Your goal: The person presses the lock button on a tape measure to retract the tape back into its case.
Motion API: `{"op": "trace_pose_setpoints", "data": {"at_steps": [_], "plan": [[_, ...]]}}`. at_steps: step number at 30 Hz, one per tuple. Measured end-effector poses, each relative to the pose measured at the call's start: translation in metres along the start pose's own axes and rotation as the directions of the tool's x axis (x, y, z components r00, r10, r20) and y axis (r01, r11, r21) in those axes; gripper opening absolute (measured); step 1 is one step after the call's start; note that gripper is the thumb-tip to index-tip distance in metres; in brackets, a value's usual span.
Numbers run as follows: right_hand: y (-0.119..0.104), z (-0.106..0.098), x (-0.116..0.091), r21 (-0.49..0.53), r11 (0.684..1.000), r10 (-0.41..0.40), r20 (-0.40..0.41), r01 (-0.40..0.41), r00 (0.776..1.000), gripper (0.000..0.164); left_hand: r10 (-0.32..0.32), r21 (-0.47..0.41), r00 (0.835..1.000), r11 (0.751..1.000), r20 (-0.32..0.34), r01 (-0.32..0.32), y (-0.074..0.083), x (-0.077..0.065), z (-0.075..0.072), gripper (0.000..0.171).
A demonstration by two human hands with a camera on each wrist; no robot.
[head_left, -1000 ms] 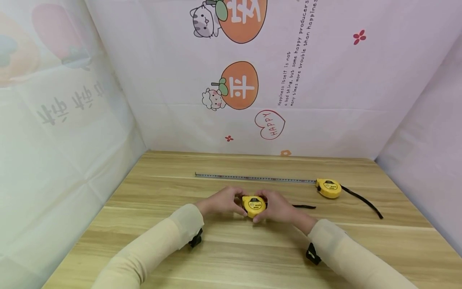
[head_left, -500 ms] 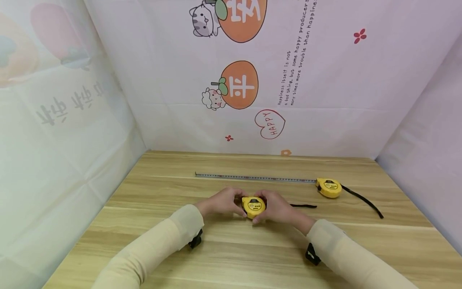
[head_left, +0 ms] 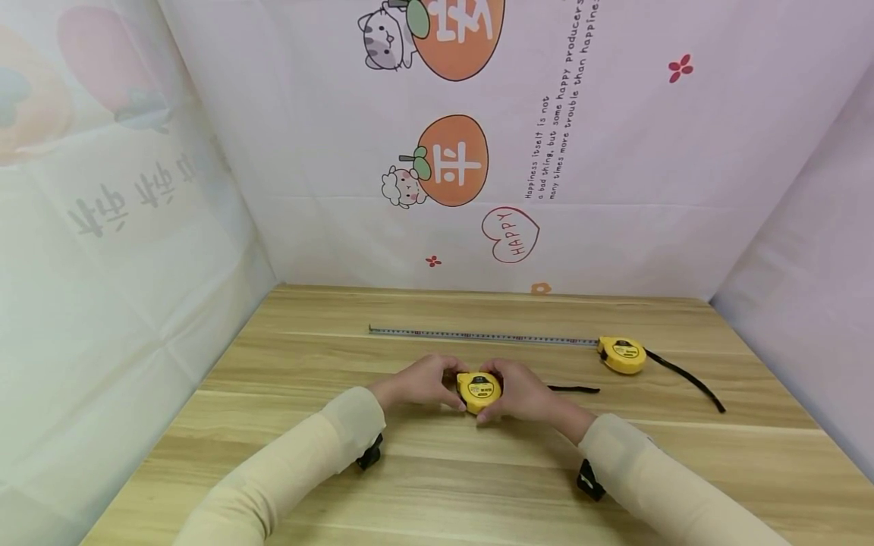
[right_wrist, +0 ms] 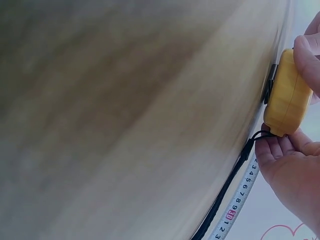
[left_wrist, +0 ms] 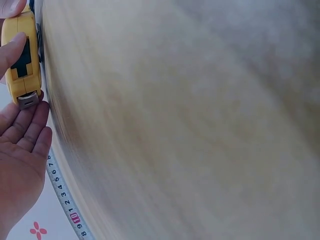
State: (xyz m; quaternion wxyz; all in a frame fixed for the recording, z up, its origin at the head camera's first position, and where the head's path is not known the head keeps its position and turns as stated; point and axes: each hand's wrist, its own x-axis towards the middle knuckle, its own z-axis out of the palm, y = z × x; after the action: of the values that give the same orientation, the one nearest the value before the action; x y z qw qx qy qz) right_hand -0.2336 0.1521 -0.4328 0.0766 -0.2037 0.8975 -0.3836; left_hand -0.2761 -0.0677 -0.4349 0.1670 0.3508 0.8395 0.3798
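Between both hands, on the wooden table, sits a yellow tape measure (head_left: 479,392) with a label on top. My left hand (head_left: 425,381) holds its left end between thumb and fingers. In the left wrist view, the fingers lie by the metal end hook (left_wrist: 28,100) and a thumb (left_wrist: 11,54) overlaps the black lock button (left_wrist: 21,61). My right hand (head_left: 524,392) grips the right end of the case, its thumb at the near edge. A black wrist strap (head_left: 573,389) trails out to the right from behind this hand. No blade shows drawn out of this case.
A second yellow tape measure (head_left: 623,356) lies farther back on the right. Its blade (head_left: 478,335) stretches left across the wooden table (head_left: 451,485), beyond the hands. A black strap (head_left: 690,381) curves from its right side. Printed white cloth (head_left: 328,189) encloses the back and sides.
The held tape measure has shifted very slightly left between the hands. Both hands keep nearly the same place, and the second tape measure has not moved.
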Motion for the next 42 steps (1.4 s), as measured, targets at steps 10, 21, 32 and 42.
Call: {"op": "trace_pose_setpoints", "data": {"at_steps": [10,21,32,42], "plan": [[0.0,-0.001,-0.001,-0.006,1.0,-0.025,0.002,0.025,1.0,0.079,-0.002,0.019,1.0,1.0,0.0,0.002,-0.002,0.001,0.001,0.052],[-0.003,-0.001,-0.004,-0.004,1.0,-0.015,0.007,0.016,1.0,0.079,-0.014,0.015,1.0,1.0,0.0,0.014,0.0,0.0,0.001,0.054],[-0.003,-0.007,-0.006,0.005,1.0,-0.024,0.03,0.024,0.999,0.087,-0.039,0.024,0.999,0.999,-0.008,0.039,0.004,-0.003,-0.001,0.065],[-0.005,-0.02,-0.013,-0.014,1.0,0.019,0.003,-0.019,1.0,0.088,-0.048,0.07,0.998,0.996,-0.038,0.051,0.012,-0.01,-0.004,0.07]]}}
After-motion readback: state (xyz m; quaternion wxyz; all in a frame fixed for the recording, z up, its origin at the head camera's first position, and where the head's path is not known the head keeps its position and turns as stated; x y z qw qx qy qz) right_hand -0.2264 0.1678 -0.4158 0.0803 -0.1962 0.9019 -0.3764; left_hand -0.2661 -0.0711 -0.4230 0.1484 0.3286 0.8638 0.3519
